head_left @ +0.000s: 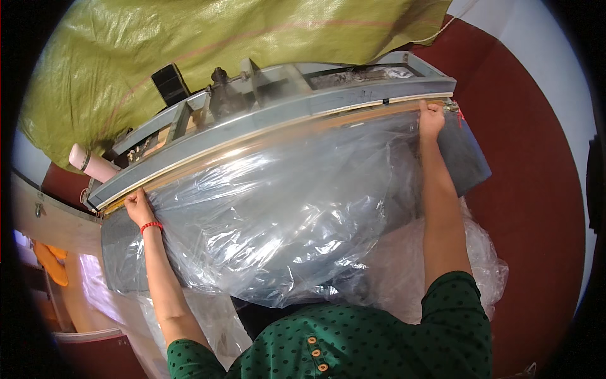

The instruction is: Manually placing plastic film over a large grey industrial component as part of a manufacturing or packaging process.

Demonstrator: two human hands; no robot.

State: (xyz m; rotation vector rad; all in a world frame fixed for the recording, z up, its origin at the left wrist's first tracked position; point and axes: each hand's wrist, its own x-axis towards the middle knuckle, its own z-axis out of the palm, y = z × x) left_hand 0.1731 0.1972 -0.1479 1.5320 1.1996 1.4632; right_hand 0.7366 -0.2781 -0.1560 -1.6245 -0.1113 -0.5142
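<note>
Clear plastic sheet (278,208) lies spread before us along the grey metal frame (271,112); our left hand (136,207) pinches its far left corner, our right hand (432,120) its far right one

plastic sheet (297,215) | transparent, glossy, creased | spread wide | lying over grey tabletop (466,155) | lower edge bunched

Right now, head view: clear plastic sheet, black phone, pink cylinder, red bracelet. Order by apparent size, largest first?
1. Clear plastic sheet, by far.
2. Pink cylinder and black phone: too alike to rank.
3. Red bracelet, smallest.
</note>
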